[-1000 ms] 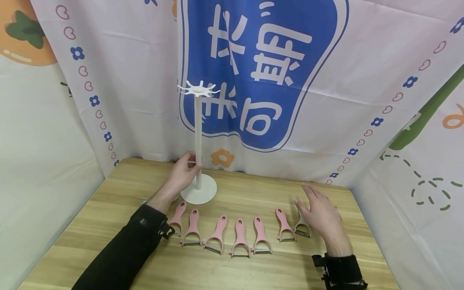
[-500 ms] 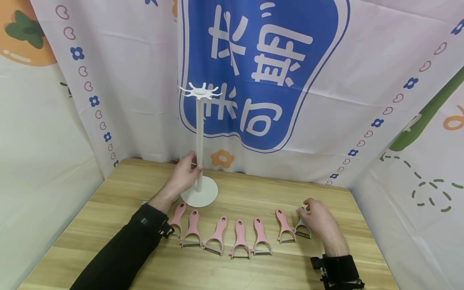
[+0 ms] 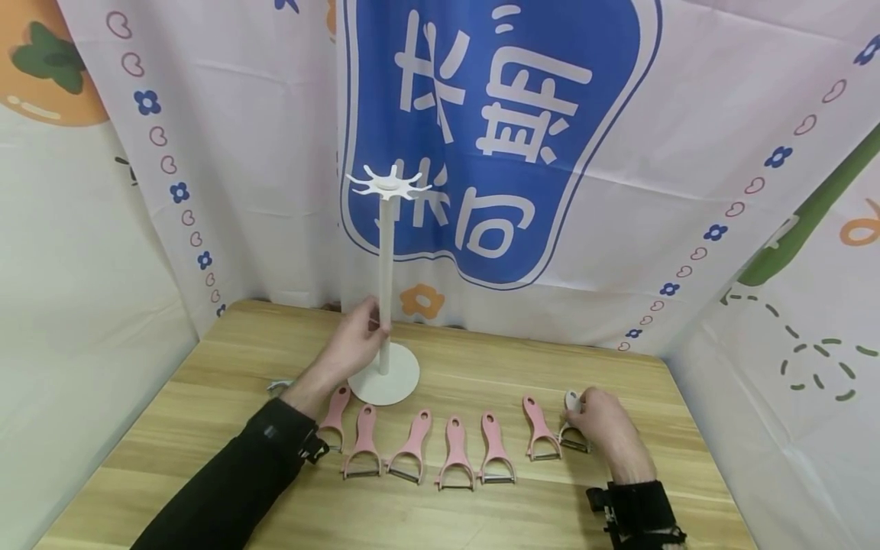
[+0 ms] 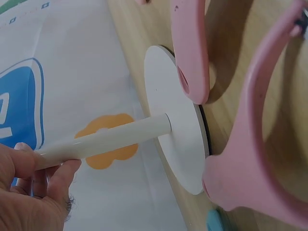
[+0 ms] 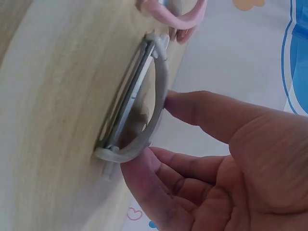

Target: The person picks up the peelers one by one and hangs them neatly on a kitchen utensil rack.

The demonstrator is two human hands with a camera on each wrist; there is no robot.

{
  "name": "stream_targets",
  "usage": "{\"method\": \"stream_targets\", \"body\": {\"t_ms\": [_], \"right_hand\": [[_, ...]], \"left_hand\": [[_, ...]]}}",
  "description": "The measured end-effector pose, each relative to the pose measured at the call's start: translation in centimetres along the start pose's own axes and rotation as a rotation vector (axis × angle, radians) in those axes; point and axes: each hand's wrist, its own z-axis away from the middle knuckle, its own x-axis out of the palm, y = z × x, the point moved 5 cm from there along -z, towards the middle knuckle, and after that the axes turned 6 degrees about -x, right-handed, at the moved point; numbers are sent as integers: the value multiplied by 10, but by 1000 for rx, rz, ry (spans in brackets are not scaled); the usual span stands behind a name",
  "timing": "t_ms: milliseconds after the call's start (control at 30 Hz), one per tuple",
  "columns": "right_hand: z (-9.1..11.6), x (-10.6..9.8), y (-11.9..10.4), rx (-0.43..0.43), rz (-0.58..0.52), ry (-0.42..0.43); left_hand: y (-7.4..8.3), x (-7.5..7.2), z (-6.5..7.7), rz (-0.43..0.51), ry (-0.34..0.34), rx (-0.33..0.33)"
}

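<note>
In the head view my left hand (image 3: 352, 341) grips the lower pole of a white stand (image 3: 386, 267), which has a ring of hooks on top and a round base. The left wrist view shows thumb and fingers around the pole (image 4: 115, 139). At the right, my right hand (image 3: 605, 424) pinches a grey Y-shaped peeler (image 3: 571, 400) by its handle end. In the right wrist view, thumb and index finger lie at either side of that peeler (image 5: 161, 84), close to the tabletop; its handle is mostly hidden.
Several pink peelers (image 3: 455, 437) lie in a row on the wooden table (image 3: 509, 519), heads toward the person. A greyish-blue item (image 3: 279, 386), partly hidden, lies behind the left forearm. A printed curtain (image 3: 289, 191) hangs behind the table.
My left hand has shifted the stand slightly right and toward the person. My right hand has come down from open fingers to a pinch on the grey peeler.
</note>
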Motion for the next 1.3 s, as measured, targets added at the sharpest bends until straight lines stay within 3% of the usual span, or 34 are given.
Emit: {"method": "stream_targets", "body": {"t_ms": [433,633,1300], "right_hand": [[0,-1,1,0,15,-27],[2,-7,-3,-9,-8,0],[4,-38,-38,-195,-34,270]], "left_hand": [[7,6,9,-24,-19,14],[5,8,8,-35,-13,22],[2,9,6,-59,-17,-17]]}}
